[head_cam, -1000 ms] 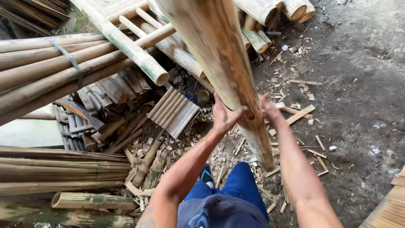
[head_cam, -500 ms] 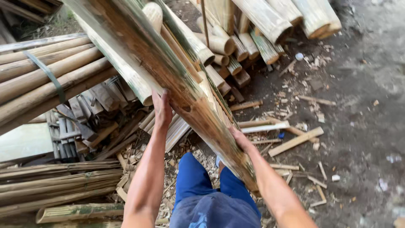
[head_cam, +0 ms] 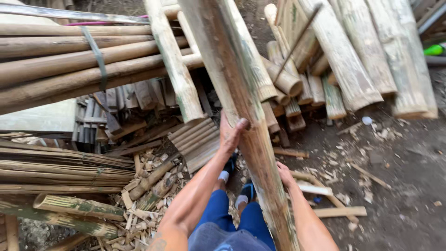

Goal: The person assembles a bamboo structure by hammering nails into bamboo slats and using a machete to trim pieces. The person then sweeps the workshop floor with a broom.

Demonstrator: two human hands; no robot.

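Pole [head_cam: 241, 116] stood steeper than half a second before and ran from top centre of frame down to bottom centre, butt end out of view below. We had left hand [head_cam: 231, 135] wrapped on its left flank at mid-frame, thumb hooked over the front face, fingers pressed tight to the wood. Right hand [head_cam: 285, 173] sat lower, just right of centre, palm against the pole's right edge; whether its fingers closed round the back, we couldn't tell. A second back both hands were cupped under it side by side; by this moment they had split, left high, right low, so the load had gone from a lift to a steadying hold along the length. View had swung too: stacked bamboo [head_cam: 353, 60] filled the upper right, strapped bundle [head_cam: 69, 65] upper left, corrugated slats [head_cam: 195, 139] just left of the left hand, offcuts [head_cam: 148, 186] littering the lower left. Blue-trousered legs [head_cam: 218, 218] and shoes [head_cam: 246, 190] showed directly under the pole.
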